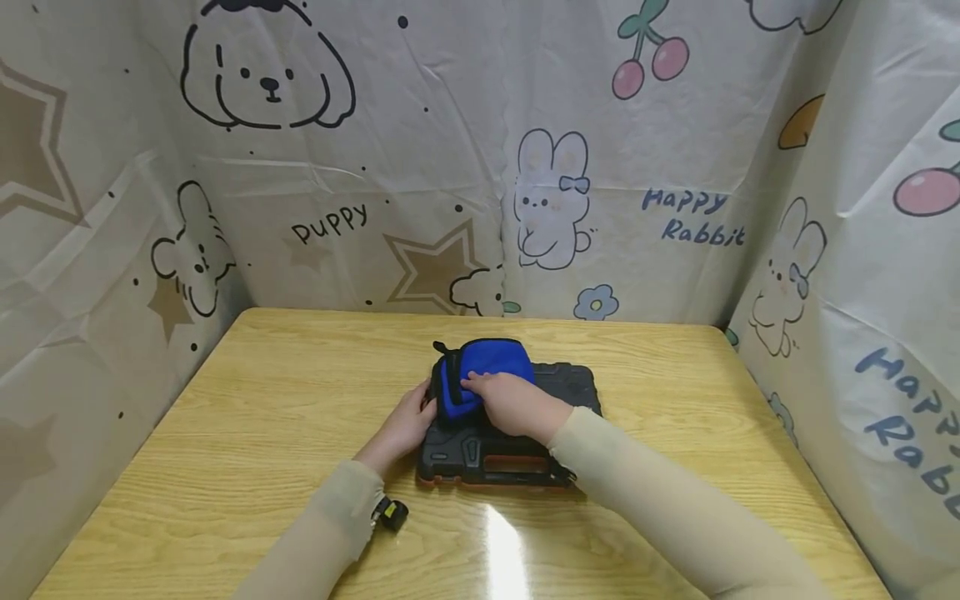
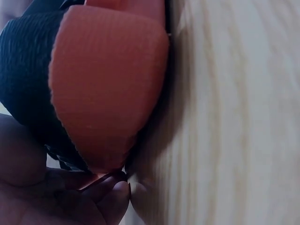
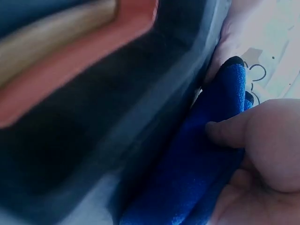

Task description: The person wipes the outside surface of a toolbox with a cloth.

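Observation:
A black hard plastic carrying case (image 1: 573, 385) with an orange lower part lies flat on the table, its handle side toward me. On its left half sits a blue fabric pouch (image 1: 497, 357) with black trim and a small tab. My right hand (image 1: 521, 406) holds the pouch from above; in the right wrist view the thumb (image 3: 229, 133) presses into the blue cloth and the other fingers curl below. My left hand (image 1: 405, 422) grips the case's left edge beside the pouch. In the left wrist view its fingers (image 2: 101, 199) curl at the case's orange corner (image 2: 110, 89), close to the tabletop.
The wooden table (image 1: 300, 375) spreads around the case. White cloth walls (image 1: 420, 150) with printed cartoons enclose its back and sides. A small black camera (image 1: 392, 513) is on the left wrist.

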Motion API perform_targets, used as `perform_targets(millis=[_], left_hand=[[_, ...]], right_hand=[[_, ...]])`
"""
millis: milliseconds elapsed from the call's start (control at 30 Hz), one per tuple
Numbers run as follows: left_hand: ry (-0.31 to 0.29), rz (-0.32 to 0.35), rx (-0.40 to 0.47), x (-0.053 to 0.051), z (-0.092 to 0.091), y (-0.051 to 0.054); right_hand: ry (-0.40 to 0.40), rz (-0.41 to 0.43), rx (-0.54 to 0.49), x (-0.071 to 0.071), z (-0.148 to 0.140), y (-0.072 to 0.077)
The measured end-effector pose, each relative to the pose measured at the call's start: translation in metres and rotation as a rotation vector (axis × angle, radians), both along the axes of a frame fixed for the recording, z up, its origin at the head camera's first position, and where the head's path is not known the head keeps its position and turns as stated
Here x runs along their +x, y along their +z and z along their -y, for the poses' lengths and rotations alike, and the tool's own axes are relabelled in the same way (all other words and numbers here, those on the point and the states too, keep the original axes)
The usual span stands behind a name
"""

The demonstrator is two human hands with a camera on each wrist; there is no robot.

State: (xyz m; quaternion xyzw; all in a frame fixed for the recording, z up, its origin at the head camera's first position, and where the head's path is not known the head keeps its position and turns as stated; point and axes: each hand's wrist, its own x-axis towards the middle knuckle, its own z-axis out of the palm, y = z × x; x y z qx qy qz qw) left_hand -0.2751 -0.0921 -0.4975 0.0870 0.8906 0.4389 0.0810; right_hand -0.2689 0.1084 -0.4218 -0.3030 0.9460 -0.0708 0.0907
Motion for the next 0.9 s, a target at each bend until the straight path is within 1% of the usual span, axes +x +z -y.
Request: perform_targets(millis=[100,200,300,433,567,700,800,900], left_hand=[[-0.001,-0.012,-0.005,0.0,0.0,0.0],[-0.008,-0.02,0.001,0.0,0.0,0.0],[-0.02,-0.042,0.007,-0.001,0.001,0.0],[-0.024,-0.05,0.013,-0.001,0.001,0.001],[-0.025,-0.037,0.007,-0.001,0.001,0.003],[-0.03,-0.07,0.012,0.0,0.001,0.003],[-0.031,-0.1,0.04,0.001,0.002,0.001],[-0.038,-0.115,0.071,0.0,0.002,-0.001]], right_hand=[[-0.01,0.005,0.013,-0.007,0.007,0.002],[-0.025,0.015,0.027,-0.01,0.013,0.004],[-0.024,0.008,0.046,-0.008,0.017,0.004],[-0.014,-0.011,0.072,-0.004,0.019,0.001],[0.005,-0.027,0.086,0.004,0.018,-0.003],[0.044,-0.054,0.086,0.017,0.016,-0.004],[0.071,-0.068,0.092,0.029,0.015,-0.004],[0.099,-0.08,0.111,0.041,0.014,-0.004]])
